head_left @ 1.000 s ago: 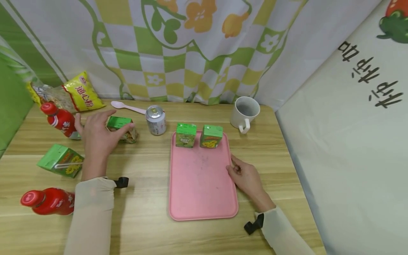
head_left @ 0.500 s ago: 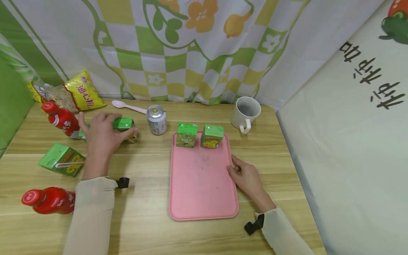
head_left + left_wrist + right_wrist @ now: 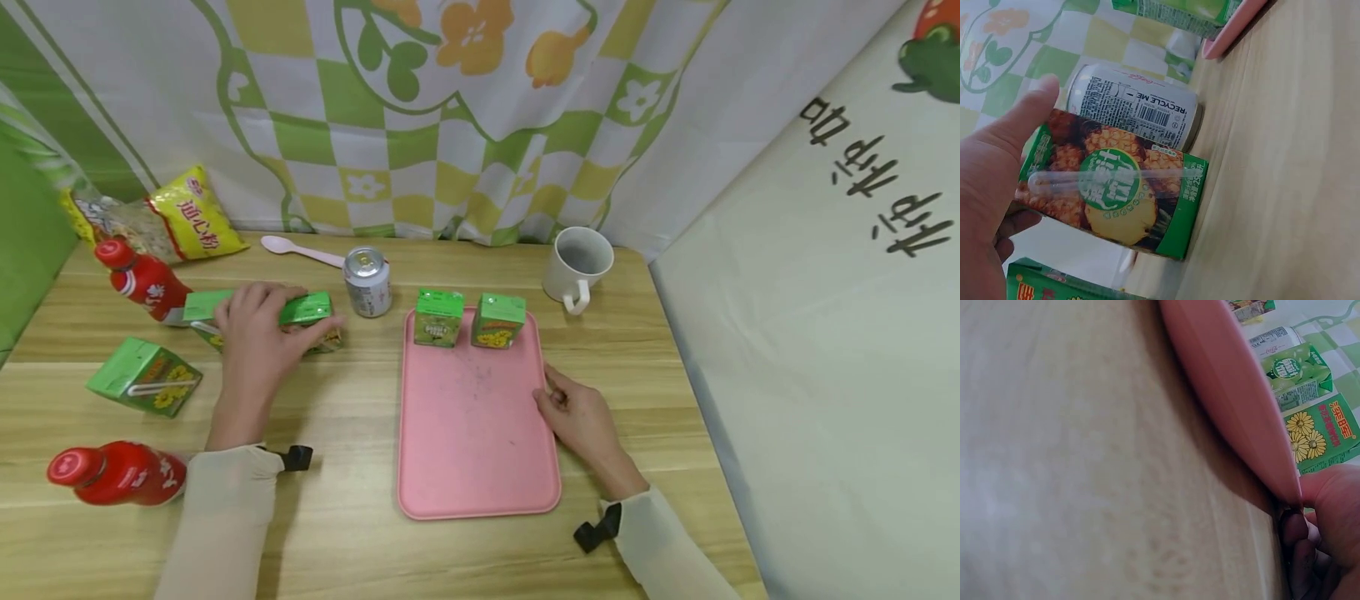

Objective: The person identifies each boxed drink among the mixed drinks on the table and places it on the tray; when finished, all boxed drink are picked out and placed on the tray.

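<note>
My left hand [image 3: 258, 354] grips a pineapple juice carton [image 3: 1113, 184] by its upper end, thumb on one side and fingers on the other. In the left wrist view the carton's pineapple face and clear-wrapped straw show. A soda can [image 3: 367, 287] stands just right of it, and another green drink carton [image 3: 204, 307] is partly hidden behind the hand. My right hand [image 3: 585, 421] pinches the right rim of the pink tray [image 3: 476, 433], with the thumb at the rim and the fingers curled below. Two green drink cartons, one [image 3: 438, 323] left and one [image 3: 497, 325] right, stand at the tray's far end.
On the left are a chrysanthemum drink carton [image 3: 142, 379], a near red bottle [image 3: 120, 475] and a far red bottle [image 3: 146, 279]. A yellow pasta bag [image 3: 191, 218], a pink spoon [image 3: 300, 252] and a white mug [image 3: 576, 265] line the back by the curtain [image 3: 420, 150].
My left hand has closed round the pineapple juice carton and shifted it slightly right and toward me. More of the green carton behind it shows. The right hand and tray stay put.
</note>
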`<state>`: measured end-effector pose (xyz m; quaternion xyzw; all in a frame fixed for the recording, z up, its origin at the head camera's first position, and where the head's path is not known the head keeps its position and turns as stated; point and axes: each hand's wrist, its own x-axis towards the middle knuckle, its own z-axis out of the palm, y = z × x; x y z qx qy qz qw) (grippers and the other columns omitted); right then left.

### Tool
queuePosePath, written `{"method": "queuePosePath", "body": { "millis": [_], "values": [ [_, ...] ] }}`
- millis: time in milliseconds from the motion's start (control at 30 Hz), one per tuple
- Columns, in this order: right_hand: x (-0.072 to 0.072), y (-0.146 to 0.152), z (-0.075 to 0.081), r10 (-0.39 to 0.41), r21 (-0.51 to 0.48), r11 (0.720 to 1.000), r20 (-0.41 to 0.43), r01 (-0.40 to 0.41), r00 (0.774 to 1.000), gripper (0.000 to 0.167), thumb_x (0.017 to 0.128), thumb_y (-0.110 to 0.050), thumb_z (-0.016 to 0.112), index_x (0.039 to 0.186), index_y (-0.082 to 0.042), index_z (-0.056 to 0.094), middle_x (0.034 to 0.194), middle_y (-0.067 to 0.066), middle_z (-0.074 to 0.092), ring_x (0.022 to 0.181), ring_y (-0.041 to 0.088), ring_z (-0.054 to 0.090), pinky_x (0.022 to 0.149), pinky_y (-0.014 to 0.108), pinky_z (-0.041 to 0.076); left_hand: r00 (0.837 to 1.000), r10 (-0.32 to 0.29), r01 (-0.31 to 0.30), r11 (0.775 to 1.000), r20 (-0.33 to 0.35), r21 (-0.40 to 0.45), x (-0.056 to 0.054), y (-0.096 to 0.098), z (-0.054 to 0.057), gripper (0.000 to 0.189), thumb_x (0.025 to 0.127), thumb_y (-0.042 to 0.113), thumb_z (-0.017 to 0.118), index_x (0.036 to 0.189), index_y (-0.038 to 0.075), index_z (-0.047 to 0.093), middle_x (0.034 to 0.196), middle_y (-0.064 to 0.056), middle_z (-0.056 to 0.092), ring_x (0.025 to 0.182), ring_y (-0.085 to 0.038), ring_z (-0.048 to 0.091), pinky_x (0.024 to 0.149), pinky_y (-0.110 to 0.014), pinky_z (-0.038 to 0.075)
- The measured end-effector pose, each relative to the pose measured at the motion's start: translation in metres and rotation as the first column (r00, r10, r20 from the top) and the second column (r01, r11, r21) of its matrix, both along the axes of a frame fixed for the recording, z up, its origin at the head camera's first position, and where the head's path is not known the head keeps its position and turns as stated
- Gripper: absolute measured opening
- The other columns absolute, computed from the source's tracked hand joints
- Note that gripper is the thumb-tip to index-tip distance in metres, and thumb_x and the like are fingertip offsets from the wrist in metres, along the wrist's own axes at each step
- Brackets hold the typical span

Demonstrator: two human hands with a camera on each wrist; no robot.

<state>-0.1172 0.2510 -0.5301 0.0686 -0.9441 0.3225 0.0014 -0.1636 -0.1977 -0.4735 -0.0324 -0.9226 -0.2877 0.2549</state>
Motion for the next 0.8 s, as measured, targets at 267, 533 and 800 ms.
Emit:
{"method": "queuePosePath", "body": {
  "millis": [267,533,800],
  "values": [
    [-0.001,0.002,0.002,0.014,-0.025,1.000,-0.037,-0.015,0.999,0.047,0.098,-0.028,0.069,0.140,-0.007,0.061,0.066,-0.007,0.058,0.054,0.011,0.052,0.048,0.030,0.043,0.994,-0.096,0.100,0.992,-0.062,0.073,0.013,0.004,-0.002,0.055,0.070,0.023,0.097,0.111,-0.004,0.071,0.101,-0.019,0.055,0.096,-0.040,0.049,0.080,-0.051,0.037],
    [0.000,0.001,0.000,0.015,-0.012,1.000,-0.026,-0.015,1.000,0.049,0.098,-0.029,0.068,0.141,-0.007,0.060,0.065,-0.007,0.057,0.054,0.011,0.051,0.049,0.030,0.042,0.955,-0.155,0.085,0.961,0.254,0.264,0.008,0.005,-0.004,0.060,0.082,0.037,0.087,0.126,0.004,0.064,0.117,-0.017,0.055,0.104,-0.034,0.052,0.086,-0.051,0.043],
    [0.000,0.000,-0.002,0.016,-0.014,1.000,-0.017,-0.017,1.000,0.049,0.099,-0.030,0.068,0.142,-0.008,0.060,0.065,-0.006,0.056,0.054,0.011,0.049,0.048,0.029,0.040,0.951,-0.131,0.053,0.961,0.279,0.270,0.004,0.000,-0.009,0.069,0.082,0.056,0.080,0.131,0.009,0.067,0.121,-0.017,0.068,0.093,-0.031,0.061,0.072,-0.043,0.046]
  ]
}}
